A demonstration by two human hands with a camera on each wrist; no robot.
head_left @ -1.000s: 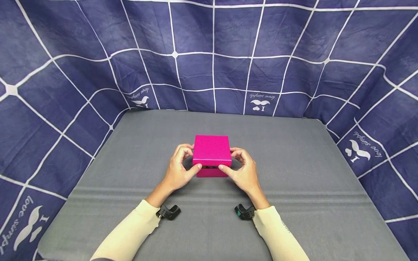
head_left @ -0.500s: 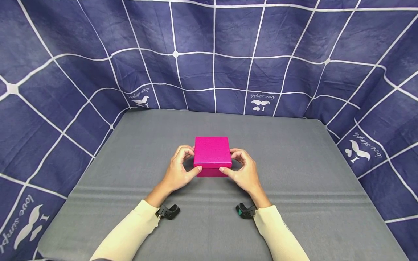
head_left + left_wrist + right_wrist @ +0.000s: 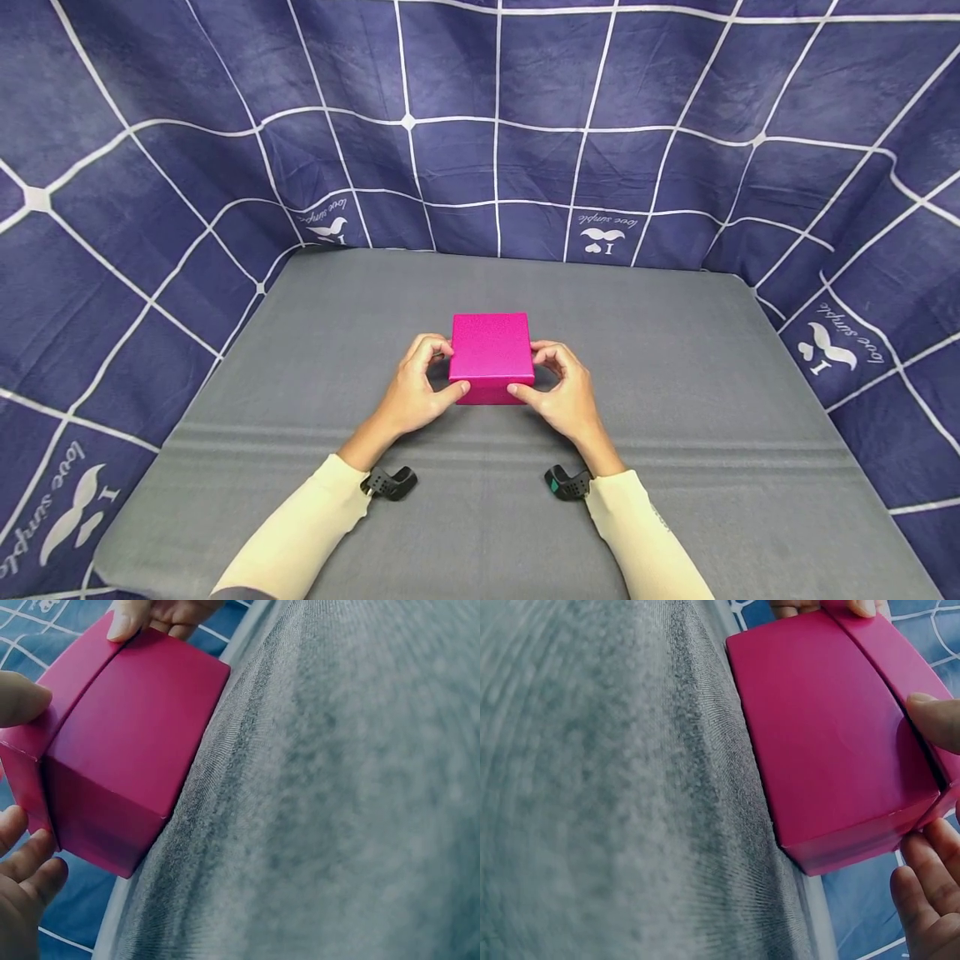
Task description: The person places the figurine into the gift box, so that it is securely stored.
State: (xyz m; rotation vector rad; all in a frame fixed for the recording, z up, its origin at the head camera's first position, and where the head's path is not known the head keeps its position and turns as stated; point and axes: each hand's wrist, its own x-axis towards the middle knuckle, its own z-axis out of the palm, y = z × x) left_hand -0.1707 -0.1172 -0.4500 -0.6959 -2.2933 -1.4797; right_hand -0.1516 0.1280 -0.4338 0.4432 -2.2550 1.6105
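A magenta box sits on the grey cloth surface, its base showing below a matching lid. The lid covers the base, with a thin dark seam between them in both wrist views. My left hand grips the lid's left side, thumb on the front face and fingers at the side. On the right side my right hand grips the lid the same way, its thumb on the lid's front edge. What the box holds is hidden.
Grey cloth covers the surface around the box. Behind it and at both sides hangs a dark blue curtain with white grid lines. A black wrist camera is strapped to the left wrist, another to the right.
The lid has come down over the base, and the dark gap seen at its front a second ago has closed. Both hands have stayed on the lid.
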